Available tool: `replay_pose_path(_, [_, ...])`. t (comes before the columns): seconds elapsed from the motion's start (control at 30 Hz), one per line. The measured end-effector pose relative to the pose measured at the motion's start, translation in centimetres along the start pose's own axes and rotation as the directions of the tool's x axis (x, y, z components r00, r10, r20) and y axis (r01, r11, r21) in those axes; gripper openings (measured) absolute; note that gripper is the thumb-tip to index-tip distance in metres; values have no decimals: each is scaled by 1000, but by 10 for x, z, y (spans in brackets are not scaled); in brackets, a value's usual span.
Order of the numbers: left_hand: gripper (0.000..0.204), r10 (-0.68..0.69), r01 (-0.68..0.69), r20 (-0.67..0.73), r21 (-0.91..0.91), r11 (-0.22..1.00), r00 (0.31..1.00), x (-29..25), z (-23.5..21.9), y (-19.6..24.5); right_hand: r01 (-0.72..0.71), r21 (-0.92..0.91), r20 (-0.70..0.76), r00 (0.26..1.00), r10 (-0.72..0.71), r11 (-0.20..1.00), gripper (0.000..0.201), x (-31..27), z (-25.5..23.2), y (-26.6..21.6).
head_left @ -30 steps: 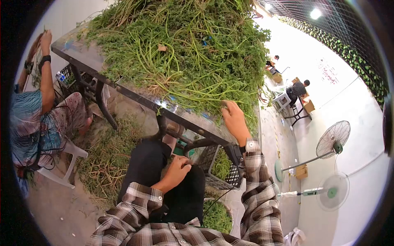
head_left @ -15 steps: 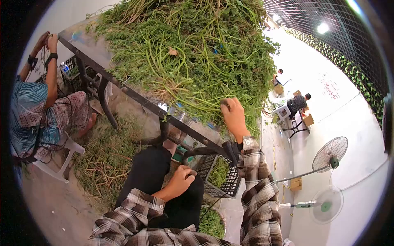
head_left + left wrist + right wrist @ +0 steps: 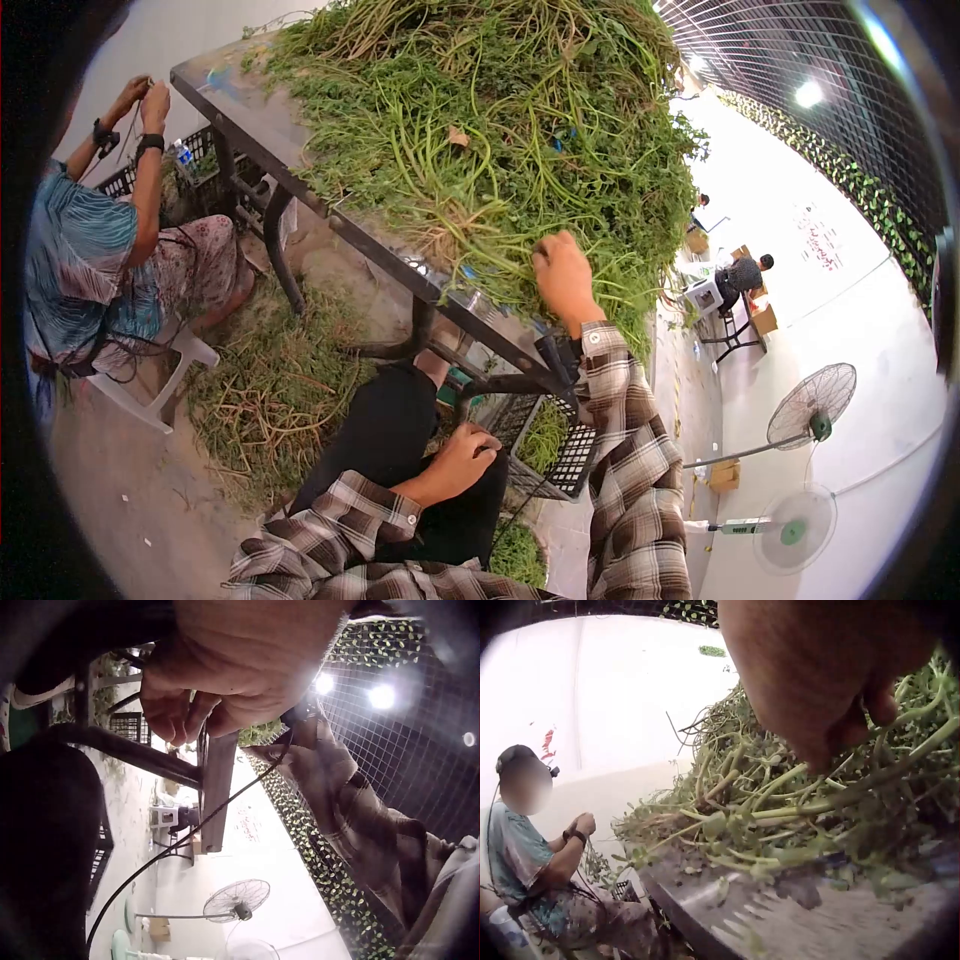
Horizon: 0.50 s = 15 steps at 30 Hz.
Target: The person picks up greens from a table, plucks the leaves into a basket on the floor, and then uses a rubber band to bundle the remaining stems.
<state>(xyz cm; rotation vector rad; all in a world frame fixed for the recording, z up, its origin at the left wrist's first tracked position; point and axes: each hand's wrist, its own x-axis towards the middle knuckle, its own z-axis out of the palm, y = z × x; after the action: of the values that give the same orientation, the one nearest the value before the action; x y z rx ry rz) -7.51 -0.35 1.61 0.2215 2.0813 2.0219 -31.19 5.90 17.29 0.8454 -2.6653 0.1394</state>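
Observation:
A large heap of leafy green plants (image 3: 500, 140) with long pale stems covers the table. At its front edge my right hand (image 3: 563, 280) reaches in, fingers curled down among the stems. Seen from the right wrist, the fingertips and thumb of that hand (image 3: 832, 682) pinch at the green stems (image 3: 810, 806), partly hidden behind the hand. My left hand (image 3: 458, 465) rests on my dark-trousered knee with its fingers loosely bent. No held thing shows in that hand (image 3: 240, 667) in the left wrist view.
The dark-edged table (image 3: 370, 250) has metal legs. Under it stand a black crate (image 3: 575, 455) of greens and a floor heap (image 3: 280, 385) of stems. A seated person (image 3: 100, 250) works at left. Fans (image 3: 810, 405) stand at right. A cable (image 3: 202, 829) crosses the left wrist view.
The head view has shifted, so the table and heap sit farther right. My right hand has moved left along the heap's front edge. My left hand stays on the knee.

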Motion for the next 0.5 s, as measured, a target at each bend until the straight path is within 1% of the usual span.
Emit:
replay_pose_path(0.07, [25, 55, -55, -14, 1, 998, 998, 0, 2, -6, 55, 37, -62, 997, -53, 998, 13, 4, -8, 2])
replay_pose_path(0.1, [25, 55, -55, -12, -1, 998, 998, 0, 2, -5, 32, 25, -29, 999, -32, 999, 13, 6, -11, 1])
replay_pose_path(0.13, [25, 42, -42, -1, -18, 999, 999, 0, 1, -4, 31, 22, -28, 999, -30, 999, 13, 6, -9, 4])
replay_pose_path(0.2, [25, 30, -30, 6, -39, 999, 1000, 0, -1, 2, 147, 233, -54, 989, -139, 961, 14, 5, -5, 2])
replay_pose_path(0.23, [25, 11, -10, 23, -22, 1000, 1000, -1, -3, 6, 108, 267, -12, 994, -109, 958, 14, 2, -5, -3])
replay_pose_path(0.3, [25, -12, 12, 27, -8, 1000, 1000, -1, -3, 7, 122, 288, 16, 991, -132, 950, 14, -2, -5, -18])
replay_pose_path(0.33, [25, 6, -5, 34, -28, 1000, 999, -1, -3, 5, 125, 309, 40, 989, -144, 943, 14, -5, -3, -25])
replay_pose_path(0.4, [25, 24, -22, 36, -34, 999, 999, -2, -1, 1, 130, 316, 41, 988, -151, 940, 14, -8, 9, -32])
replay_pose_path(0.47, [24, 42, -40, 34, -55, 998, 999, -1, 2, -2, 149, 174, 35, 987, -157, 973, 15, -7, 19, -36])
replay_pose_path(0.5, [24, -32, 35, 54, -63, 997, 998, -3, 0, 6, 136, 135, 89, 985, -149, 981, 17, -7, 19, -38])
